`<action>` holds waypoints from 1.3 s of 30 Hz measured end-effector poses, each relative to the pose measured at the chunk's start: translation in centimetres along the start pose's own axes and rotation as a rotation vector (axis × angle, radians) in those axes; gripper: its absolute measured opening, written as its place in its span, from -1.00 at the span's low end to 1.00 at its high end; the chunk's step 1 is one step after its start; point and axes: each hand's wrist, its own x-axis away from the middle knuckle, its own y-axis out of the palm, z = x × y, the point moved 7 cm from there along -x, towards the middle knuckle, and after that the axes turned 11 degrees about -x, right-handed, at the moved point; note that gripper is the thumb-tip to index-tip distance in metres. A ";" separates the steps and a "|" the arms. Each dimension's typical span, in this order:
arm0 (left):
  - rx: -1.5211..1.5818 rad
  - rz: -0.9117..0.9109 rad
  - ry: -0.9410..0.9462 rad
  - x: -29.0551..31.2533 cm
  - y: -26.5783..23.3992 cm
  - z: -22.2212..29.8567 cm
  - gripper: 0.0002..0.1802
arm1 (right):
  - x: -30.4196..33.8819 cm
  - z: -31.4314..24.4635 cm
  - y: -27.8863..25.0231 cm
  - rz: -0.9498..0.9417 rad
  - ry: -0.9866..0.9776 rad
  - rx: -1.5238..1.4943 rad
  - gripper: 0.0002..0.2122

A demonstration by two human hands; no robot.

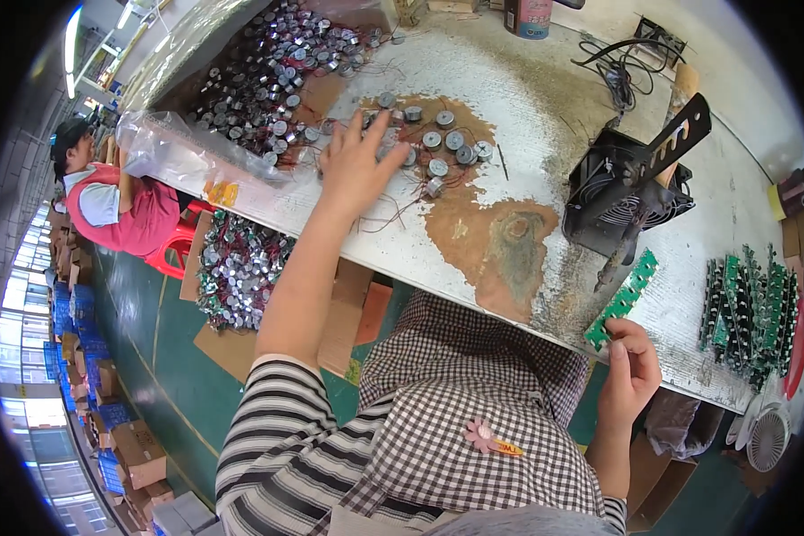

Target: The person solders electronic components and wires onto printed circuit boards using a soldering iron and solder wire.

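Observation:
My left hand [357, 170] lies over the worktable with its fingers spread, reaching in among small round silver motors [454, 140] with thin red wires. Fingertips touch or nearly touch a few of them; whether any motor is under the palm is hidden. At the table's front edge, my right hand [630, 371] pinches the lower end of a green circuit board strip [623, 299] between thumb and fingers. The strip slants up and away to the right, beneath the tip of a soldering iron [612, 268].
A large heap of motors [277, 67] fills the back left, beside clear plastic film [196, 152]. Right of centre stands a black fan [630, 192] with a slotted metal bar. Several green board strips [750, 313] are stacked far right. Another person [121, 192] sits to the left.

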 end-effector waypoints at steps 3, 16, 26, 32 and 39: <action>0.039 -0.077 0.183 0.0 1.3 3.1 -0.36 | -1.2 0.5 0.0 0.023 -0.011 0.003 -0.98; 0.301 0.158 0.116 -11.6 -5.0 -2.3 -0.70 | -2.6 1.1 -0.8 0.095 -0.040 -0.024 -0.99; 0.292 -0.280 0.446 -11.8 5.1 -2.2 -0.61 | -3.1 1.2 -0.5 0.132 -0.034 0.021 -0.98; 0.487 0.232 0.213 -10.9 -8.2 0.4 -0.77 | -2.8 1.0 -0.3 0.103 -0.039 0.024 -0.98; 0.069 0.230 0.805 -4.3 -3.1 10.5 -0.88 | -2.3 1.0 -0.7 0.098 -0.050 0.003 -0.98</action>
